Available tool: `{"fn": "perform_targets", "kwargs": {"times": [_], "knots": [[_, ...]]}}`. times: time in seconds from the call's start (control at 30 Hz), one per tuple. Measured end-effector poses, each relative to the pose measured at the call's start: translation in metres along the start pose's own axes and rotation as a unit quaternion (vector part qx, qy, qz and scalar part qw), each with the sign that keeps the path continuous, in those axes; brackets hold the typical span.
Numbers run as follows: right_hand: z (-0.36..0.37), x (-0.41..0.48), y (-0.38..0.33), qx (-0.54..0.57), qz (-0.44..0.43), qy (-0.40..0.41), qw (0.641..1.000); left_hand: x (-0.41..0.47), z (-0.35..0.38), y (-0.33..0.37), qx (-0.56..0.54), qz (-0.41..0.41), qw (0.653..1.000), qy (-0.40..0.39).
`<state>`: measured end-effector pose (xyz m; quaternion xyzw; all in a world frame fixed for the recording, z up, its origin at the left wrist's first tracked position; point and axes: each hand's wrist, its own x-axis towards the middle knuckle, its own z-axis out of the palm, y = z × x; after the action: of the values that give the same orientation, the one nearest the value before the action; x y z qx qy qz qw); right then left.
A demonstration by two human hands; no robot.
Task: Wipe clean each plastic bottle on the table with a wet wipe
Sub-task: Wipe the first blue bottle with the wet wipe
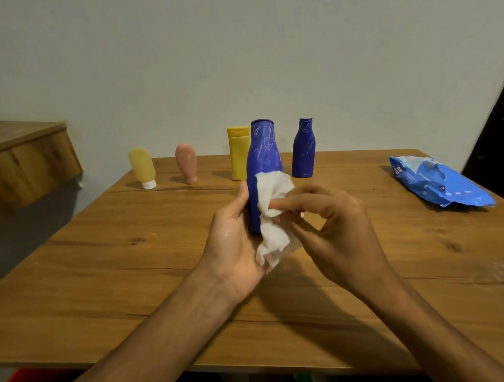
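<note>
My left hand grips a tall dark blue bottle by its lower part and holds it upright above the table. White smears show on the bottle's upper half. My right hand pinches a crumpled white wet wipe against the bottle's lower front. Farther back stand a smaller blue bottle, a yellow bottle, a pink tube and a pale yellow tube with a white cap, the two tubes standing cap down.
A blue pack of wet wipes lies at the right of the wooden table. A wooden shelf juts out at the left. A plain wall stands right behind the table's far edge.
</note>
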<state>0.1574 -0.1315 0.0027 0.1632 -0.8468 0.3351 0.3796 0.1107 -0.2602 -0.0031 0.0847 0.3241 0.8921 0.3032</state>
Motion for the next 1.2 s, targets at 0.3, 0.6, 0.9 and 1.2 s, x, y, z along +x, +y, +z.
{"fn": "perform_targets", "kwargs": {"times": [0.3,0.6,0.9,1.2], "knots": [[0.001,-0.003,0.004,-0.001,0.069,0.067,0.995,0.001,0.002,0.003,0.011,0.007,1.0,-0.005],[0.001,0.0,0.001,0.013,0.134,0.063,0.989,0.002,0.004,0.004,0.017,0.002,1.0,0.002],[0.001,0.003,0.001,0.058,0.143,0.094,0.984,0.001,0.005,0.0,0.002,0.014,1.0,0.007],[0.001,0.003,0.0,0.001,0.075,0.144,0.987,-0.002,0.007,-0.006,0.019,0.025,1.0,-0.002]]}}
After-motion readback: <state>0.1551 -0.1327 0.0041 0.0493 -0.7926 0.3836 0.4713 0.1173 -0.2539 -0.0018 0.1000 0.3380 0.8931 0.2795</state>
